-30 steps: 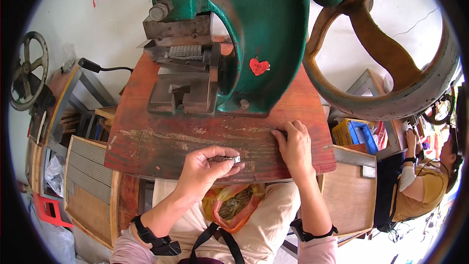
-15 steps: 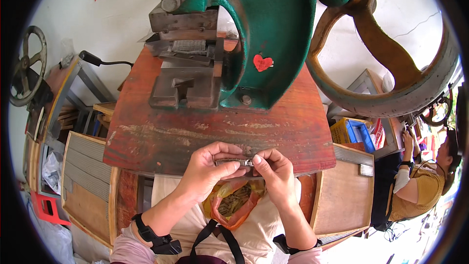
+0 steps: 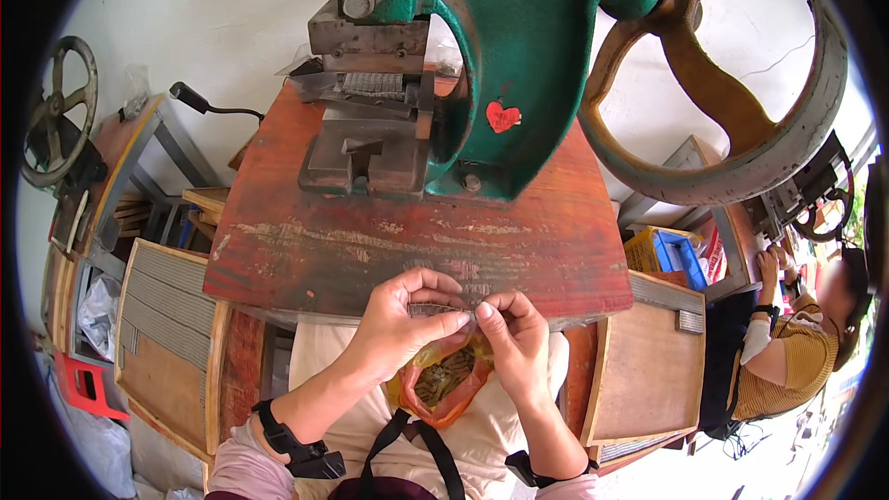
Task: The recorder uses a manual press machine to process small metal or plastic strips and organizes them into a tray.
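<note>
My left hand (image 3: 400, 322) is closed on a thin dark metal strip (image 3: 431, 309), above the front edge of the red wooden table (image 3: 417, 264). My right hand (image 3: 515, 331) pinches at the strip's right end, thumb and forefinger together; its fingers cover what they grip. Below the hands, in my lap, an orange-yellow plastic bag (image 3: 470, 404) gapes and holds many small brownish metal pieces (image 3: 443, 378). Past the hands stands a green hand press (image 3: 528, 65) with a block of small metal strips (image 3: 374, 83) at its tooling.
A big handwheel (image 3: 685, 187) juts out on the right. Wooden trays with rows of metal strips flank me: a left tray (image 3: 167, 380) and a right tray (image 3: 648, 370). Further right, a co-worker (image 3: 796, 347) sits near a blue bin (image 3: 679, 257). A red stool (image 3: 88, 387) stands far left.
The metal strip between my hands has turned, showing a thinner edge now. Both hands stay nearly in place, fingertips slightly shifted. The whole view has shifted slightly.
</note>
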